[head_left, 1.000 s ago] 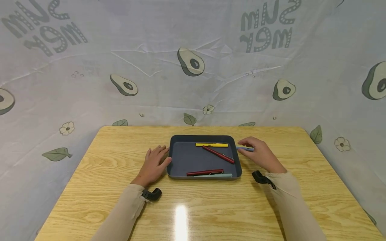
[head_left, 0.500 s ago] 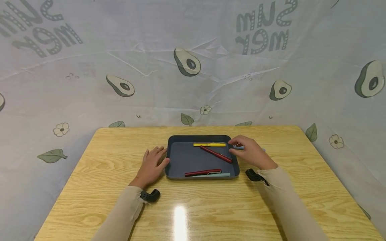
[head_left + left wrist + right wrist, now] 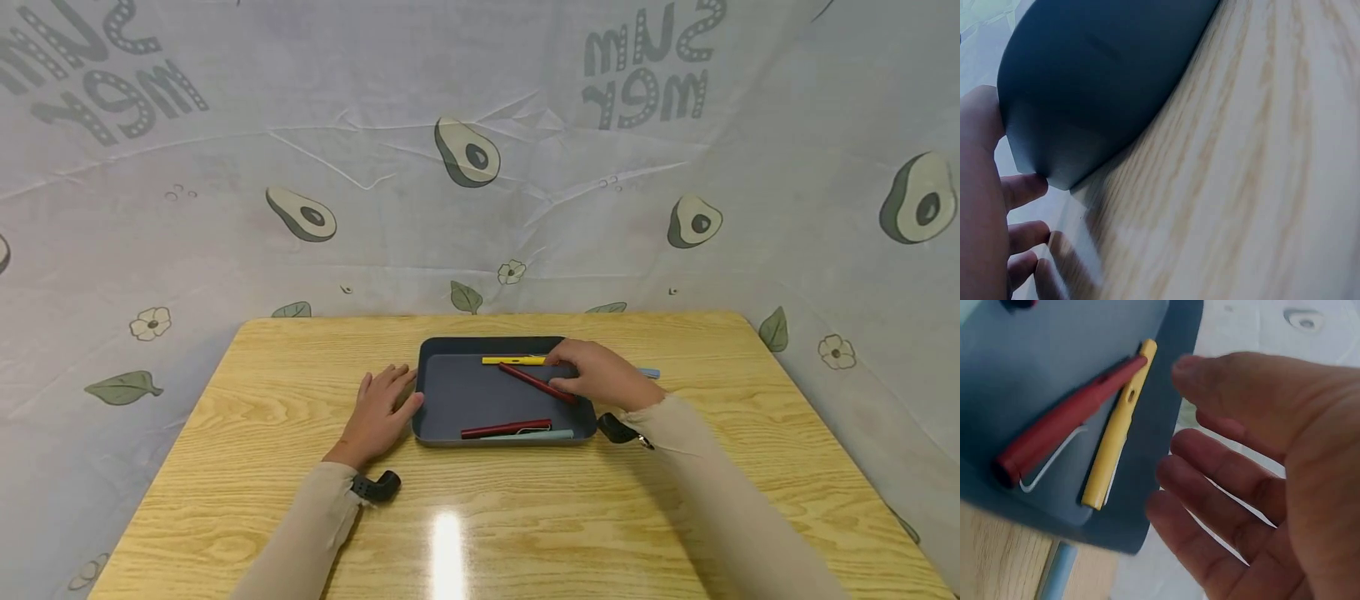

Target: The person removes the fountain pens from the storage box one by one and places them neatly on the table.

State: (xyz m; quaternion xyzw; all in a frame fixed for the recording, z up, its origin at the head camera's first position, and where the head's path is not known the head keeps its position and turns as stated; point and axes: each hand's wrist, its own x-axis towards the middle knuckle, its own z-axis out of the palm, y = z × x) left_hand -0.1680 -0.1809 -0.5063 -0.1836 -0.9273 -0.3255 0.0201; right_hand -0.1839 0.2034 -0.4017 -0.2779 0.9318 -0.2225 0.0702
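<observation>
My left hand (image 3: 378, 417) rests on the table by the left wall of a dark grey tray (image 3: 457, 392), its fingertips right at the wall in the left wrist view. My right hand (image 3: 600, 375) is over the tray's right side with fingers relaxed and apart, holding nothing. Close to those fingers lie a yellow pen (image 3: 1113, 444) and a dark red pen (image 3: 1060, 434) whose end crosses over the yellow one. Along the tray's near wall are a second red pen (image 3: 502, 430) and a pale blue-green pen (image 3: 543, 435).
Outside the tray, a blue pen (image 3: 649, 372) lies on the wooden table (image 3: 300, 375) to the right, partly hidden behind my right hand in the head view. A printed cloth (image 3: 375, 233) hangs behind the table's far edge.
My right hand has moved left from the blue pen to above the tray's right side, leaving that pen on the table. The left hand stays in place.
</observation>
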